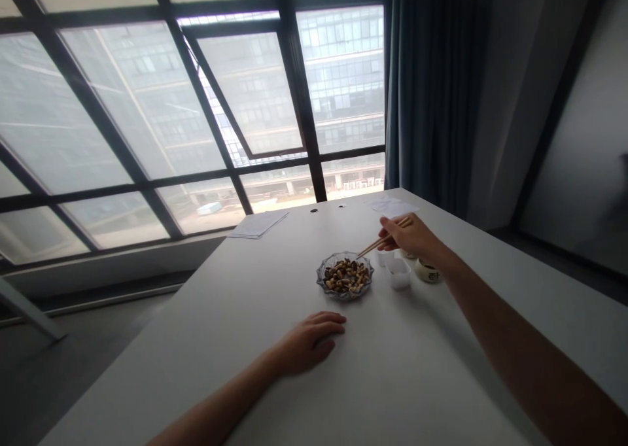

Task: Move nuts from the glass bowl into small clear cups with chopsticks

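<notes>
A pair of wooden chopsticks (380,240) is held in my right hand (405,234), its tips pointing down-left at the rim of a clear glass bowl. That scalloped bowl (328,291) holds a heap of mixed nuts and seeds (346,276) in tan and dark brown. Whether anything is pinched between the tips is too small to tell. My left hand (316,341) rests on the table just in front of the bowl, fingers stretched out and holding nothing. Under my right hand are a small clear plastic cup (398,274) and, partly hidden by my wrist, a cream pot (428,273) with dark lettering.
Another clear container (384,257) stands behind the plastic cup, partly covered. Sheets of paper (259,225) lie at the white table's (275,282) far left edge, and more papers (392,205) at the far right. Beyond are a window (250,93) and a dark curtain (432,93).
</notes>
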